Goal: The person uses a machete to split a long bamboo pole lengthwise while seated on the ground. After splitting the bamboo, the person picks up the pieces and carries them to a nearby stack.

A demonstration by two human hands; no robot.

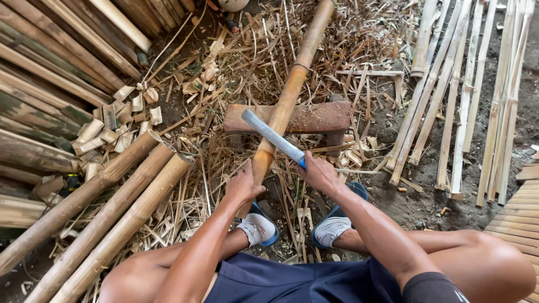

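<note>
While the bamboo pole (286, 101) lay across the wooden block (314, 116) for support, the left hand (244, 184) gripped its near end steady, and the right hand (319, 173) clenched a knife (273, 138), blade laid across the pole.

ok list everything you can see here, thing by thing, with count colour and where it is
bamboo pole: one, tan, lying across the wooden block, near end under the left hand
knife: one, grey blade with blue handle, blade laid across the pole
wooden block: one, reddish brown, centre of the ground
thick bamboo poles: three, tan, lower left
split bamboo strips: many, pale, right side
stacked bamboo: many, brown and green, upper left
cut offcuts: many, pale, left of the block
shavings: scattered, straw colour, all over the ground
sandals: two, blue, on socked feet
left hand: grip on the pole
right hand: grip on the knife handle
</note>
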